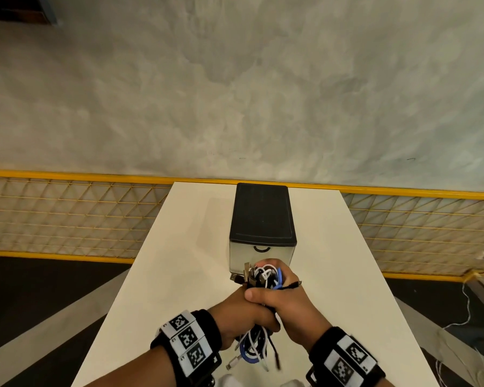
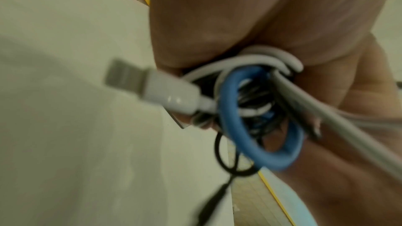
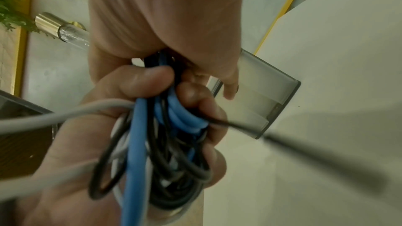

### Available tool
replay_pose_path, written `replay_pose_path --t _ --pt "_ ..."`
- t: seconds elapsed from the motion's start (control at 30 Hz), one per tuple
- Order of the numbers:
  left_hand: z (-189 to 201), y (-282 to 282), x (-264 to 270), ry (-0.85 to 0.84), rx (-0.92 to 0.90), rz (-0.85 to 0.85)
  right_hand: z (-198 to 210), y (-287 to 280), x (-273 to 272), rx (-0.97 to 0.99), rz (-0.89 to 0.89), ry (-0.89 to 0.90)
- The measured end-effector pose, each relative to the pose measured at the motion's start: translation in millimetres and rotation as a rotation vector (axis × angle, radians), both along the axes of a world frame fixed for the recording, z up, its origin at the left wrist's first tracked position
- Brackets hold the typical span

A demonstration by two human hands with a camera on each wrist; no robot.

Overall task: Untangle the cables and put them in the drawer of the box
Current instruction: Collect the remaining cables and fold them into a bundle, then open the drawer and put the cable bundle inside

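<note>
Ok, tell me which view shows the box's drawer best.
The head view: the drawer faces the camera, closed, handle visible, behind the cable bundle. The right wrist view catches only a translucent corner. The left wrist view shows none of it.

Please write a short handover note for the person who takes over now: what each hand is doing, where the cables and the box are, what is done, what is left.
Left hand: grips the cable bundle from below.
Right hand: also grips the same bundle, higher up, fingers curled round it.
Bundle: white, blue and black cables, tangled, held above the table; loose ends hang towards the person.
Box: just behind the hands, drawer closed.
Done: bundle picked up.
Left: separate each cable, open the drawer, put the cables inside.
</note>
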State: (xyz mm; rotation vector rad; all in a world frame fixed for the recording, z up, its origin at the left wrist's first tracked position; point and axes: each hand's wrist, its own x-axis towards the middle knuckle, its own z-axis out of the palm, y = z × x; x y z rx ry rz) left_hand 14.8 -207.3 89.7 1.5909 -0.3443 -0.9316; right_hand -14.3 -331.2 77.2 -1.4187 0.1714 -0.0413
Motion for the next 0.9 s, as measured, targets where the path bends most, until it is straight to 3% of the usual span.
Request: replay_pose_path --t 0.2,0.37,0.5,0.57,0.63,0.7,0.77,0.9 --pt "-11.2 -4.7 1.2 -0.04 -0.013 0.142 0.2 0.4 6.8 0.015 0.014 0.006" --pt "-13.8 -3.6 20.5 -0.072 0.022 0.115 0.9 -0.1 16.6 0.01 0.022 0.022" --pt "-11.9 5.3 55.9 -0.29 0.176 0.031 -5.9 -15.3 23.3 0.053 0.218 0.085" --pt "-9.1 11.0 84.0 -0.383 0.296 0.094 -14.9 -24.1 27.7 -0.178 0.267 0.13" --pt "0.9 14.3 111.5 -0.455 0.423 0.157 -24.3 -29.9 33.5 -0.562 0.296 0.226" --pt "16.7 12.8 130.4 -0.58 0.552 0.107 -35.1 -30.3 41.1 -0.96 0.388 0.208" --pt "31.8 4.6 143.1 -0.707 0.674 0.002 -39.6 -24.4 52.3 -1.142 0.46 0.217" --pt "41.4 -20.5 161.0 -0.846 0.814 -0.195 -43.5 -16.1 75.8 -1.301 0.454 0.313"
